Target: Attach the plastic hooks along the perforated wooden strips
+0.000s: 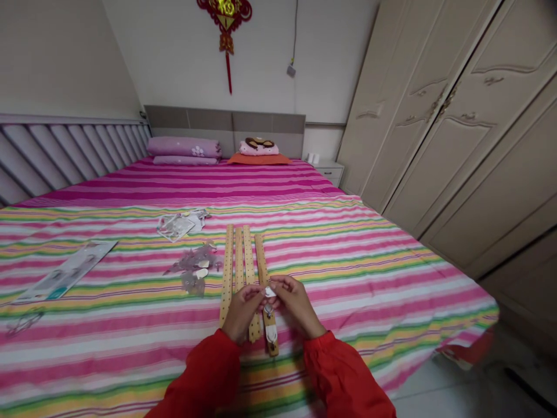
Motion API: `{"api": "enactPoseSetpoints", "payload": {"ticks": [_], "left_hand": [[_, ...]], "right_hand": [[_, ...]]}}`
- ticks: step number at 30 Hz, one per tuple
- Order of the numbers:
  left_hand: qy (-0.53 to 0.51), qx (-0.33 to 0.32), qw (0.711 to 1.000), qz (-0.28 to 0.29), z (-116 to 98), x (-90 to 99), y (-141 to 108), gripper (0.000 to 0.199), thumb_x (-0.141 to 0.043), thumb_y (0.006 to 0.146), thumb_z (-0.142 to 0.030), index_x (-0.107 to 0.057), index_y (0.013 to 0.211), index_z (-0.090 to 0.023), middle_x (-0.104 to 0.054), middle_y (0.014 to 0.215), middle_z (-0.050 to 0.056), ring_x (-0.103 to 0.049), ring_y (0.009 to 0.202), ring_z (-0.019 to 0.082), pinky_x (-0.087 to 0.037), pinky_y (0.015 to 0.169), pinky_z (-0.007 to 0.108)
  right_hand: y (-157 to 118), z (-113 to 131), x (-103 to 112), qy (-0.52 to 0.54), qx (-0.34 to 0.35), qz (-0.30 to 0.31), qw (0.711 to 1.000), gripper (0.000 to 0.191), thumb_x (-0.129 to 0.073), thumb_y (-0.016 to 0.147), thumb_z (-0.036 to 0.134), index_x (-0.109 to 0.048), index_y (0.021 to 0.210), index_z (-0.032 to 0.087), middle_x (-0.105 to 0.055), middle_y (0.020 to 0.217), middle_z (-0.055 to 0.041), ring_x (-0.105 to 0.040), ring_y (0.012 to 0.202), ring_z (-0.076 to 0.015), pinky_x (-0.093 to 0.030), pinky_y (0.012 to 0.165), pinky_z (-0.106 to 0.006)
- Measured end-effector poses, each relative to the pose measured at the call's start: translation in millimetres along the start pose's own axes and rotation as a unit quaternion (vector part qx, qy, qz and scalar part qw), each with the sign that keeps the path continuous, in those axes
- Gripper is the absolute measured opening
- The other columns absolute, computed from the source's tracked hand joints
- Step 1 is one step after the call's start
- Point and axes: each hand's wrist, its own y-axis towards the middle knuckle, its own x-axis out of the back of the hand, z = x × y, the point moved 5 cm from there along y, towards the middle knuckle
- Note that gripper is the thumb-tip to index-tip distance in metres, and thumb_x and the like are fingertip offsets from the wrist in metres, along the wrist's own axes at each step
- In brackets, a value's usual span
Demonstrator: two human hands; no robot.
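Note:
My left hand (240,313) and my right hand (299,305) meet over the rightmost wooden strip (260,255), which has rows of small holes. Between their fingertips both pinch a small white piece (270,292), too small to make out fully. Just below it on the strip lies a round silvery item (268,309). Nearer the strip's front end is a white looped item (271,334). Left of this strip lie three more perforated strips, among them a wide one (227,273) and a longer one (249,255). My left hand partly covers them.
A heap of small greyish-purple bags (194,268) lies left of the strips. Behind it are clear packets with white cards (180,225). A long flat package (72,270) and thin wire-like loops (26,321) lie further left on the striped bedsheet (374,302). Wardrobes (435,116) stand at right.

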Motion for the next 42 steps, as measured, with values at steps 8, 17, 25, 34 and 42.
{"api": "enactPoseSetpoints", "payload": {"ticks": [8, 17, 25, 34, 42], "left_hand": [[-0.022, -0.045, 0.997, -0.061, -0.9, -0.5, -2.4, 0.039, -0.078, 0.055, -0.042, -0.065, 0.08, -0.015, -0.07, 0.072, 0.005, -0.064, 0.067, 0.015, -0.049, 0.066, 0.027], [0.031, -0.104, 0.994, -0.017, 3.7, 0.6, -0.3, 0.035, -0.072, 0.06, -0.035, -0.064, 0.087, -0.014, -0.071, 0.083, 0.007, -0.066, 0.081, 0.019, -0.05, 0.077, 0.033], [0.234, -0.199, 0.952, -0.003, 4.3, 7.0, -2.1, 0.024, -0.051, 0.074, -0.023, -0.065, 0.093, -0.017, -0.071, 0.087, 0.005, -0.065, 0.082, 0.018, -0.051, 0.079, 0.034], [0.494, -0.293, 0.816, -0.066, -0.8, 9.0, -7.9, 0.032, -0.042, 0.08, -0.013, -0.067, 0.098, -0.021, -0.067, 0.1, 0.006, -0.056, 0.098, 0.021, -0.042, 0.089, 0.039], [0.578, -0.241, 0.778, -0.045, 0.4, -0.7, -13.9, 0.042, -0.039, 0.082, -0.011, -0.064, 0.112, -0.027, -0.063, 0.116, 0.004, -0.05, 0.11, 0.022, -0.035, 0.093, 0.041]], "right_hand": [[-5.3, -6.7, -0.4, 0.078, -0.006, -0.044, 0.996, 0.033, -0.084, 0.053, 0.023, -0.066, 0.079, 0.014, -0.07, 0.066, -0.0006, -0.065, 0.056, -0.0114, -0.05, 0.054, -0.02], [10.5, -16.5, 13.2, 0.065, -0.02, -0.088, 0.994, 0.027, -0.082, 0.051, 0.024, -0.069, 0.073, 0.013, -0.07, 0.06, -0.0023, -0.061, 0.05, -0.0116, -0.047, 0.046, -0.02], [45.0, -27.7, 21.3, -0.067, -0.021, 0.008, 0.998, 0.017, -0.077, 0.054, 0.025, -0.072, 0.066, 0.015, -0.067, 0.054, 0.0003, -0.058, 0.047, -0.0118, -0.047, 0.05, -0.024], [66.7, -24.1, 15.4, -0.237, 0.031, 0.114, 0.964, 0.013, -0.071, 0.063, 0.029, -0.07, 0.065, 0.016, -0.063, 0.053, 0.0028, -0.052, 0.049, -0.011, -0.041, 0.051, -0.024], [68.9, -21.3, 10.3, -0.32, 0.09, 0.122, 0.935, 0.009, -0.062, 0.07, 0.019, -0.071, 0.068, 0.017, -0.064, 0.06, 0.0012, -0.055, 0.058, -0.0133, -0.043, 0.057, -0.025]]}}
